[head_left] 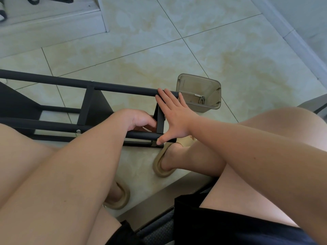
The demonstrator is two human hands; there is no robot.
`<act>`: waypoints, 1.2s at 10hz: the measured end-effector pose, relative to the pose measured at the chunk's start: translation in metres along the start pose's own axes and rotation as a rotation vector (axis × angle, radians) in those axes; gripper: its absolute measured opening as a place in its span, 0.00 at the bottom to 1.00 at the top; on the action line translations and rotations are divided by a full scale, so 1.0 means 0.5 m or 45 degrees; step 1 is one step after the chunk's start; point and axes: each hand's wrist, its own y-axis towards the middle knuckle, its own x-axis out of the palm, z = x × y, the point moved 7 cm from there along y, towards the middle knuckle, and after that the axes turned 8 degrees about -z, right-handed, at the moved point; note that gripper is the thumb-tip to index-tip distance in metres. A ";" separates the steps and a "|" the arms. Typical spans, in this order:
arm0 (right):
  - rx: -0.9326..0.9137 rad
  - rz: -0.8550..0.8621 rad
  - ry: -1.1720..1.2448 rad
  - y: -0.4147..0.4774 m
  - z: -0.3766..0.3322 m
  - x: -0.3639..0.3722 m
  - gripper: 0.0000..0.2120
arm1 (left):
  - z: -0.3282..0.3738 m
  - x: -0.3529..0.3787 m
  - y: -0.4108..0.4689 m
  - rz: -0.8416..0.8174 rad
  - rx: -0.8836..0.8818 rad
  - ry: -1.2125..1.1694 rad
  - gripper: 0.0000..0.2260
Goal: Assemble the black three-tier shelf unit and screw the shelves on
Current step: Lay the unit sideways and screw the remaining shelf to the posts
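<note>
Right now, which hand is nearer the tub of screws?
The right hand: its fingers lie on the upper tube beside the tub; the left hand is lower, at the bracket, farther off.

The black shelf unit [88, 106] lies on its side; its two long round tubes run out to the left from the right hand [174, 119]; the far tube [123, 88] ends under the straight fingertips [161, 92], the near tube [141, 135] under the thumb; a flat shelf end [160, 121] stands on edge between them, beside the left hand's [136, 120] curled fingers; small silver screws [202, 99] lie just past the fingertips.
</note>
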 end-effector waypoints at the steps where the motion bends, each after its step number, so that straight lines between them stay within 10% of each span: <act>1: -0.002 -0.001 0.006 -0.001 0.000 0.000 0.73 | -0.006 -0.005 0.002 0.059 -0.053 0.070 0.13; 12: 0.001 -0.005 0.001 -0.002 -0.003 0.001 0.73 | -0.001 0.004 0.006 -0.026 0.011 0.086 0.13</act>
